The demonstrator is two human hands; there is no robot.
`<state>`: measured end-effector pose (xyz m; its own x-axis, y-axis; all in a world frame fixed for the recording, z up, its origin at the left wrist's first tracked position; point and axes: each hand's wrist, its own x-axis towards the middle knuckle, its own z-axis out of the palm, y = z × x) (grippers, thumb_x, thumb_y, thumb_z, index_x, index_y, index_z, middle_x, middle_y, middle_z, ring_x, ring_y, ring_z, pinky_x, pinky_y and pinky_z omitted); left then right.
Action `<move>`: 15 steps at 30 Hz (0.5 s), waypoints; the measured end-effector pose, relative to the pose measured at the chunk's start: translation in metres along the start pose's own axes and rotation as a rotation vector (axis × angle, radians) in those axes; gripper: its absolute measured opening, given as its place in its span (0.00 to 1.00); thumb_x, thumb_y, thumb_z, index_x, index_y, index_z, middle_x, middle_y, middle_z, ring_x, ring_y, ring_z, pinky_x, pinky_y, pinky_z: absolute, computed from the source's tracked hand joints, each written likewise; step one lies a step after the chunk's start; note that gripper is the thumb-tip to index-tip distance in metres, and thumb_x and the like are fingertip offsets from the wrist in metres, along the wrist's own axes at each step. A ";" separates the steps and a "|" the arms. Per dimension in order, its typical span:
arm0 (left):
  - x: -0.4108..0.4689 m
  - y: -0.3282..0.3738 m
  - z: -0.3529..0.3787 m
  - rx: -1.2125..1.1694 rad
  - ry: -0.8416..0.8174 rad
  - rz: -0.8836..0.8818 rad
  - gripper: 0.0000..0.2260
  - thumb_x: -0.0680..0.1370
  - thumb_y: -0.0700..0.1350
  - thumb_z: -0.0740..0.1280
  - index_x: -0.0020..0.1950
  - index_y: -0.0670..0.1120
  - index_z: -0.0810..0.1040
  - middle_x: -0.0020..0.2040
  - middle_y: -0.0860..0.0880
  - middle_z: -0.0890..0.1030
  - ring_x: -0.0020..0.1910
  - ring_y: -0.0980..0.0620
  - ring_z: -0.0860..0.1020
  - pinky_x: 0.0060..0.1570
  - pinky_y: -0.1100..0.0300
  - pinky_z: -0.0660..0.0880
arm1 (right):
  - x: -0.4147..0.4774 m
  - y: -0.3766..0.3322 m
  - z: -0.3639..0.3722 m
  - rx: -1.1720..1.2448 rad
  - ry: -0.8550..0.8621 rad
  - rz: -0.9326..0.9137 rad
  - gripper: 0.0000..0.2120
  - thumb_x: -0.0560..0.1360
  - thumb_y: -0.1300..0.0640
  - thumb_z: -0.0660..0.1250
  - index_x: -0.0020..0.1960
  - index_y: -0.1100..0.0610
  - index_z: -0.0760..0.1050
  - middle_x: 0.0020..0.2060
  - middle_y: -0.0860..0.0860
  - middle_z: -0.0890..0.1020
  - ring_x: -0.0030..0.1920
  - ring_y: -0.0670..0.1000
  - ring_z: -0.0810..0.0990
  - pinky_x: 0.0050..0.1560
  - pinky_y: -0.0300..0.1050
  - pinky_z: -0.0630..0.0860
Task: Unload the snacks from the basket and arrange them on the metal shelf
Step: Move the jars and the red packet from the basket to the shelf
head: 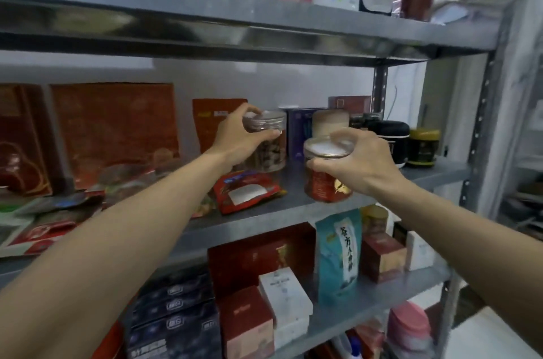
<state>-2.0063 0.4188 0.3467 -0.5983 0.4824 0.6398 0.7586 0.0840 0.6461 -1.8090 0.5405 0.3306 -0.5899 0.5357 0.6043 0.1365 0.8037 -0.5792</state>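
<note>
The left grip (pixel 235 138) clasps the top of a silver-lidded clear jar (pixel 271 153) of dark snacks that stands on the metal shelf (pixel 432 175). Right of it, nearer the person, the right grip (pixel 361 159) grasps a red-labelled jar (pixel 324 184) by its lid at the shelf's front edge. A red pouch (pixel 246 192) lies flat just below the left grip.

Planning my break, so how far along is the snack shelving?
Done: a red pouch lies on the middle shelf. In hand: the left hand grips a clear jar, the right hand a red-labelled jar, both at that shelf. Left: cannot tell; the basket is out of view.
</note>
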 end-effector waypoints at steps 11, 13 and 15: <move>0.066 -0.059 0.076 -0.007 -0.073 -0.157 0.23 0.69 0.51 0.78 0.59 0.51 0.74 0.60 0.49 0.77 0.56 0.50 0.76 0.55 0.55 0.77 | 0.075 0.053 0.055 0.011 -0.073 0.030 0.33 0.60 0.38 0.77 0.60 0.53 0.79 0.54 0.50 0.82 0.55 0.51 0.79 0.55 0.49 0.79; 0.072 -0.067 0.083 -0.002 -0.080 -0.179 0.22 0.68 0.51 0.78 0.59 0.52 0.74 0.60 0.49 0.77 0.57 0.49 0.76 0.57 0.52 0.77 | 0.086 0.059 0.062 0.002 -0.084 0.017 0.32 0.61 0.38 0.77 0.61 0.52 0.79 0.55 0.50 0.82 0.55 0.50 0.79 0.54 0.46 0.78; 0.077 -0.074 0.089 0.009 -0.083 -0.180 0.21 0.69 0.50 0.77 0.59 0.51 0.75 0.57 0.49 0.77 0.56 0.49 0.76 0.54 0.55 0.77 | 0.093 0.066 0.068 0.002 -0.099 0.007 0.32 0.62 0.39 0.77 0.61 0.53 0.78 0.55 0.50 0.82 0.52 0.48 0.77 0.50 0.43 0.75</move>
<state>-2.0857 0.5273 0.3113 -0.7014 0.5290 0.4777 0.6438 0.1825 0.7431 -1.9094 0.6260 0.3114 -0.6644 0.5130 0.5435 0.1392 0.7994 -0.5844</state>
